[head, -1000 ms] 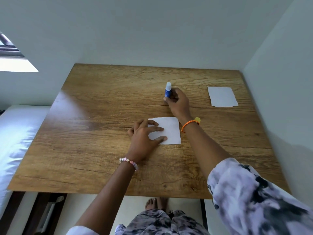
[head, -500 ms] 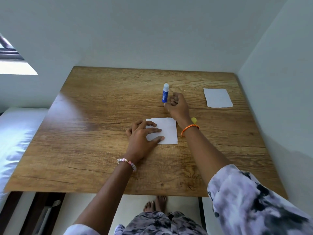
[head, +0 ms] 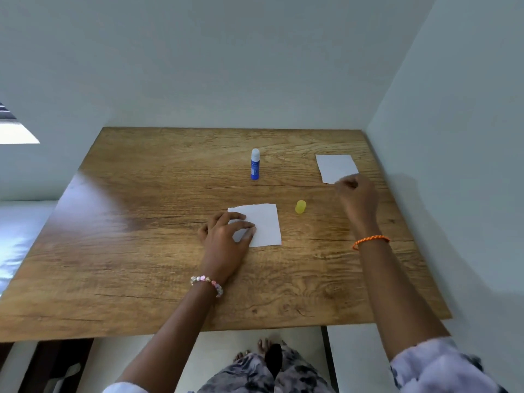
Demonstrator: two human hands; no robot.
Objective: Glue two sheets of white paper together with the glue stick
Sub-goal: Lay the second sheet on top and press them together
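Left hand (head: 226, 239) presses flat on the near sheet (head: 262, 224); right hand (head: 357, 195), fingers curled, reaches the far-right-corner sheet (head: 336, 167), grasp unclear; next, lift it across

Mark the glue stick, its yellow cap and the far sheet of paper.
glue stick (head: 255, 165): head view, blue body.
yellow cap (head: 300, 207): head view, side wall.
far sheet of paper (head: 336, 166): head view, bare middle.

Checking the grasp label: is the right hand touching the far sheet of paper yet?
Cannot tell. In the head view the right hand overlaps the near edge of the far sheet, blurred, fingers curled; contact is hidden.
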